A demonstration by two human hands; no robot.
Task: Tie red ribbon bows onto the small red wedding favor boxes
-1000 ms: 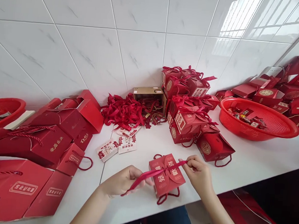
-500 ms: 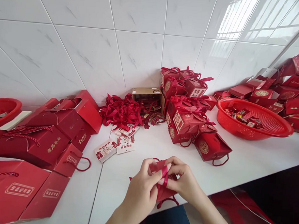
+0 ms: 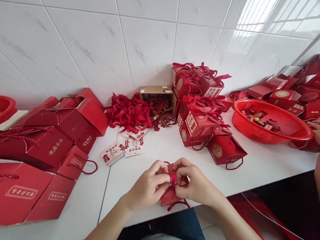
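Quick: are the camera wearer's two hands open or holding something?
Left hand: closed, pinching red ribbon over red box.
Right hand: curled at that ribbon; grip can't be told.

White table [image 3: 158, 147] with red boxes [image 3: 227, 150], ribbons [image 3: 129, 112], cards [image 3: 113, 152], baskets [image 3: 257, 132].

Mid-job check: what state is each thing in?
Left hand: pinching the ribbon
Right hand: fingers at the ribbon
Ribbon: over the small box, whether knotted unclear
Small box: partly covered by the hands
Ribbon pile: loose, heaped
Cardboard box: open
Cards: flat, overlapping
Stacked boxes: closed, ribbon-tied
Right basket: upright, holding sweets
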